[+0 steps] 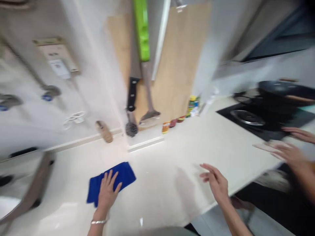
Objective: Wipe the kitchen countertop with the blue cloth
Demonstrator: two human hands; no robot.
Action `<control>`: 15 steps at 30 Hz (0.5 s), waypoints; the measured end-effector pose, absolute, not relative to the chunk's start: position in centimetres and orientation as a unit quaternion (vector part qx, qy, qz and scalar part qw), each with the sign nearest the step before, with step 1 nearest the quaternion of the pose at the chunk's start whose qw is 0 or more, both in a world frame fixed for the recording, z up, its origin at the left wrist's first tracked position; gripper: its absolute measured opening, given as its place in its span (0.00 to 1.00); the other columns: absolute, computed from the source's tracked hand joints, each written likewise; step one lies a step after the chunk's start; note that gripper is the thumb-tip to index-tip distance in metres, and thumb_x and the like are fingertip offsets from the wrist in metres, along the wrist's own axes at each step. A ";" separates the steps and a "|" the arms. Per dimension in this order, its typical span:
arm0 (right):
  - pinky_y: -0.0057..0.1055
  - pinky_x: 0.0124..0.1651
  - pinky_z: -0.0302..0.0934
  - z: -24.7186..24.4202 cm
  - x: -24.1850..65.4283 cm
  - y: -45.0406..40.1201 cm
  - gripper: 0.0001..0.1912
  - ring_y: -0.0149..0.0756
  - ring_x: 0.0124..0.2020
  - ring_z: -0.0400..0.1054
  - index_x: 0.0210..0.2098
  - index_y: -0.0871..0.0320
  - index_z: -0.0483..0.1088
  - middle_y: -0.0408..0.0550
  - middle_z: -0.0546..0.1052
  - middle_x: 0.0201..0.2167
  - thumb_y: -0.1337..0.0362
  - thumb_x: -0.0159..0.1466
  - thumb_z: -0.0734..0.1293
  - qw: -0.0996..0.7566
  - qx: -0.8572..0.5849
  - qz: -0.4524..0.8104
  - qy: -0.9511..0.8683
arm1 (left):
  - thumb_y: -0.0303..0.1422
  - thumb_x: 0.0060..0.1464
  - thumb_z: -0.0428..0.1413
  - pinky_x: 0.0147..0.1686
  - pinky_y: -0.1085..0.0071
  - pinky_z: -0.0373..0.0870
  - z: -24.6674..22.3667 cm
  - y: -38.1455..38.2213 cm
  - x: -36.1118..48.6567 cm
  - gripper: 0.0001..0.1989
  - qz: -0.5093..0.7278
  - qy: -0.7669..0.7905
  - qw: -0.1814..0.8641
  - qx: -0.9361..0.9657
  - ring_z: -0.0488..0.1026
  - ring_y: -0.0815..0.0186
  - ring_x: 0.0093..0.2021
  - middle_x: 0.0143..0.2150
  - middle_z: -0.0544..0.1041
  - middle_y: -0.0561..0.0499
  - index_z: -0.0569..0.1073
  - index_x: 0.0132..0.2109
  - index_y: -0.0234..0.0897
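My left hand lies flat with spread fingers on a folded blue cloth, on the white countertop. A bracelet circles that wrist. To the right, my right hand is raised over the counter near its front edge. Its fingers are partly bent and apart, with nothing in them, and its shadow falls on the counter to the left.
At the right, another person's hands are by the black cooktop, one with a pale cloth. A dark pan sits on it. A sink borders the left. Ladle, knife and small bottles line the wall.
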State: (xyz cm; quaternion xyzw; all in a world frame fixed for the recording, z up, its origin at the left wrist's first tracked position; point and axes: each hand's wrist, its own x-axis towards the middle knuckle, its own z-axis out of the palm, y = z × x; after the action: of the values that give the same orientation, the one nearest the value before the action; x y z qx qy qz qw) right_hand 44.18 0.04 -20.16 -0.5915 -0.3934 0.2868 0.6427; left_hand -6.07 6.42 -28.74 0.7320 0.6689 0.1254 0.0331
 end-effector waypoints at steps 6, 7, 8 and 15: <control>0.46 0.54 0.69 -33.5 40.8 -2.9 0.23 0.46 0.52 0.72 0.55 0.55 0.71 0.54 0.73 0.56 0.59 0.63 0.60 0.405 -0.654 0.029 -0.638 | 0.47 0.63 0.46 0.71 0.46 0.50 -27.3 3.3 -13.7 0.28 0.119 0.752 0.078 0.643 0.45 0.52 0.75 0.74 0.56 0.49 0.63 0.67 0.47; 0.46 0.53 0.69 -34.9 41.1 -3.0 0.23 0.47 0.51 0.72 0.56 0.55 0.70 0.55 0.73 0.56 0.60 0.63 0.59 0.388 -0.650 0.005 -0.654 | 0.46 0.64 0.44 0.71 0.46 0.51 -27.3 3.4 -14.7 0.27 0.121 0.783 0.076 0.605 0.46 0.52 0.75 0.74 0.56 0.49 0.64 0.67 0.46; 0.46 0.52 0.70 -35.9 41.5 -3.0 0.23 0.47 0.50 0.72 0.57 0.56 0.69 0.55 0.73 0.56 0.61 0.63 0.59 0.372 -0.648 -0.011 -0.665 | 0.45 0.65 0.42 0.70 0.46 0.53 -27.3 3.8 -15.5 0.27 0.122 0.810 0.073 0.569 0.48 0.52 0.74 0.73 0.58 0.47 0.64 0.67 0.44; 0.51 0.54 0.67 -37.7 41.6 -3.2 0.24 0.54 0.54 0.70 0.59 0.57 0.62 0.60 0.70 0.56 0.62 0.64 0.57 0.310 -0.654 -0.030 -0.689 | 0.49 0.62 0.42 0.67 0.31 0.41 -29.7 8.8 -11.9 0.38 0.116 0.883 -0.019 0.455 0.40 0.32 0.73 0.74 0.50 0.28 0.55 0.70 0.24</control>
State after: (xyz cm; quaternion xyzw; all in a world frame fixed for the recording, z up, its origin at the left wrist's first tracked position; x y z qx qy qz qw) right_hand 41.64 -3.18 -37.67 -0.6544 -0.6889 -0.0297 0.3103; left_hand -11.88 8.76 -29.74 0.4549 0.8827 0.1160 -0.0195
